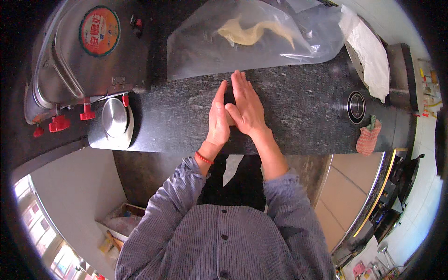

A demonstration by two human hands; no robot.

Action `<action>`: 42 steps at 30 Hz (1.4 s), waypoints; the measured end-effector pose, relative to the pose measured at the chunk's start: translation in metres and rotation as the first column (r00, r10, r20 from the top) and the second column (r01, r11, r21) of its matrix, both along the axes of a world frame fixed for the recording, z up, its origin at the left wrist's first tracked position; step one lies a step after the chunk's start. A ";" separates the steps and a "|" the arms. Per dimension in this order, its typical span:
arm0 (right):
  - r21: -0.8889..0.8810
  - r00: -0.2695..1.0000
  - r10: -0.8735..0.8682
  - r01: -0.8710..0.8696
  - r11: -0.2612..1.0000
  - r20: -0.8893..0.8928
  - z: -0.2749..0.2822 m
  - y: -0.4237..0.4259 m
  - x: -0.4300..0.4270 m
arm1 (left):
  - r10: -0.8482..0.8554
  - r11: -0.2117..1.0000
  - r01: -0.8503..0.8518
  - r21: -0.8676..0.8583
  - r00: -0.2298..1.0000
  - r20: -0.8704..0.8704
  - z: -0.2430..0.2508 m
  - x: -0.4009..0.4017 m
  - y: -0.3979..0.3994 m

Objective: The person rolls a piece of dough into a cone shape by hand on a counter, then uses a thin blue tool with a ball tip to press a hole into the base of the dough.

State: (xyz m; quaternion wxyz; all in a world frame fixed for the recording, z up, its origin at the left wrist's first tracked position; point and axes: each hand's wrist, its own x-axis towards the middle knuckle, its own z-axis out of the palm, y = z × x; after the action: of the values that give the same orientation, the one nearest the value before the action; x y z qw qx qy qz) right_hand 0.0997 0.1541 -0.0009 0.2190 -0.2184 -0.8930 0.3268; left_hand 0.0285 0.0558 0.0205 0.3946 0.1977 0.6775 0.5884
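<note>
Just short of a clear plastic sheet or bag (203, 45), my left hand (219, 117) and my right hand (246, 105) are raised over a dark speckled countertop (175, 112). Both are held flat, palms turned towards each other and fingers stretched out. Around the thumbs they come close together, while a narrow gap shows between the fingertips. I see nothing held in either hand, though the inner palms are partly hidden. A pale, wavy strip that looks like dough (252, 33) lies under or inside the plastic. A red bead bracelet (204, 158) circles my left wrist.
A stainless-steel machine with red knobs (87, 73) fills the left, its sticker bearing writing. Beside it is a kitchen scale with a round metal plate (114, 117). On the right are a round dark container (357, 107), a patterned cloth (369, 136) and a white cloth (367, 59).
</note>
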 end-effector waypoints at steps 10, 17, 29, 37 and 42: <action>-0.043 0.998 0.059 -0.060 0.997 -0.015 0.005 -0.039 0.043 | -0.102 0.979 0.168 0.117 0.895 -0.434 -0.019 0.026 -0.043; -0.026 0.995 0.085 -0.084 0.996 0.054 0.006 -0.022 0.029 | -0.100 0.990 0.127 0.067 0.944 -0.315 -0.012 0.016 -0.031; 0.029 1.000 -0.020 0.019 0.999 0.015 0.005 0.006 0.002 | -0.014 0.999 0.025 0.037 0.963 -0.268 -0.006 0.006 -0.001; 0.022 0.996 0.043 -0.044 0.999 0.077 0.009 -0.066 0.094 | -0.193 0.961 0.271 0.060 0.807 -0.558 -0.020 0.061 -0.069; 0.024 1.000 -0.009 0.009 1.000 0.020 0.006 -0.006 0.021 | -0.089 0.977 0.175 0.124 0.856 -0.509 -0.028 0.028 -0.025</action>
State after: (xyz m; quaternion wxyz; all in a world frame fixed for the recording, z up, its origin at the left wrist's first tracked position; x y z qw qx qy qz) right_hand 0.1208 0.1480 0.0054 0.2142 -0.2230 -0.8980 0.3130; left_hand 0.0561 0.0309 -0.0078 0.2273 0.4218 0.6901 0.5424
